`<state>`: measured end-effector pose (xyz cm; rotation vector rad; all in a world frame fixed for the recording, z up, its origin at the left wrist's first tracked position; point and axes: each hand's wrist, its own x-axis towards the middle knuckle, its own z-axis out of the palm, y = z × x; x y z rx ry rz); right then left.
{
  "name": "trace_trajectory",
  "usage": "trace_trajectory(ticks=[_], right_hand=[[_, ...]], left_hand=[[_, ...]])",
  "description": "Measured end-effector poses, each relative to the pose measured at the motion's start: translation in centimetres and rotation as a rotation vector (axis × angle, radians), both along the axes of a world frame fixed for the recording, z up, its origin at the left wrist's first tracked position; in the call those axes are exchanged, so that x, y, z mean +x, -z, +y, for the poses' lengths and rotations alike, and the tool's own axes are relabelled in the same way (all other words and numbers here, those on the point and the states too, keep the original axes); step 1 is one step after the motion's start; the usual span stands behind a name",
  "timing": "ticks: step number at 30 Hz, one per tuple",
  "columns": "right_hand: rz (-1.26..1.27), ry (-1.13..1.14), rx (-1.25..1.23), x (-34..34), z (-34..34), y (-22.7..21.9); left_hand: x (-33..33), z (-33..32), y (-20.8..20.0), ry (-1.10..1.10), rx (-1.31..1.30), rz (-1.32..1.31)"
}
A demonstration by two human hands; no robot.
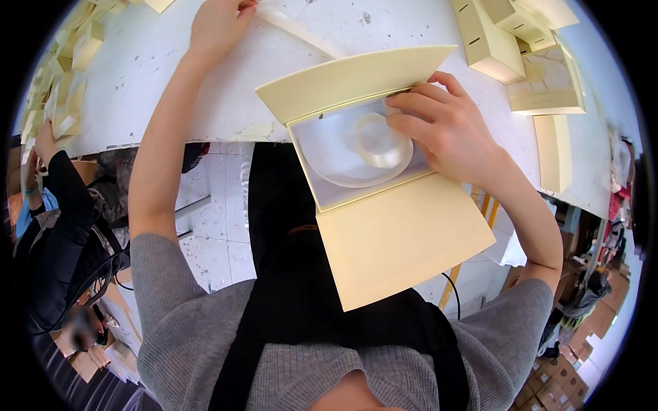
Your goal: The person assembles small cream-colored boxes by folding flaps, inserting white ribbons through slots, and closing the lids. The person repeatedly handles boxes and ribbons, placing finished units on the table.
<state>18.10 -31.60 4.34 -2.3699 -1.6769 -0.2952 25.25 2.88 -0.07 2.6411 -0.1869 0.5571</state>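
At the top edge, my left hand [223, 24] is closed, its fingertips pinching the end of a pale strip of tape [298, 32]. The strip runs right and passes behind the raised lid flap of a cream box [404, 229]. My right hand [445, 123] reaches over the box's right side. Its thumb and forefinger are closed at the rim of a translucent ring, seemingly a roll of clear tape [382, 159], inside the box. Beneath the ring is a rounded, cloudy plastic piece [329, 161]. The box sits open at the table's near edge, with its front flap hanging toward me.
The white, scuffed table [130, 82] spans the far side. More cream boxes [483, 44] stand at the right, others [86, 44] at the far left. A person in dark sleeves [65, 198] works at the left. Brown cartons [555, 383] are stacked at the lower right.
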Motion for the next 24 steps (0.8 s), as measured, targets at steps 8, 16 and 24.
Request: trace_trajectory(ticks=[8, 16, 24], right_hand=[[0.288, 0.003, -0.163, -1.2, 1.3, -4.4], [0.332, 0.036, -0.206, -0.2, 1.1, -1.9], [0.494, -0.027, -0.022, 0.5, 0.5, -2.1]], left_hand=[[-12.6, -4.5, -5.2, 0.176, -0.244, -0.493], [-19.0, -12.6, -5.1, 0.705, -0.038, -0.983], [-16.2, -15.1, -4.6, 0.288, 0.337, -0.324]])
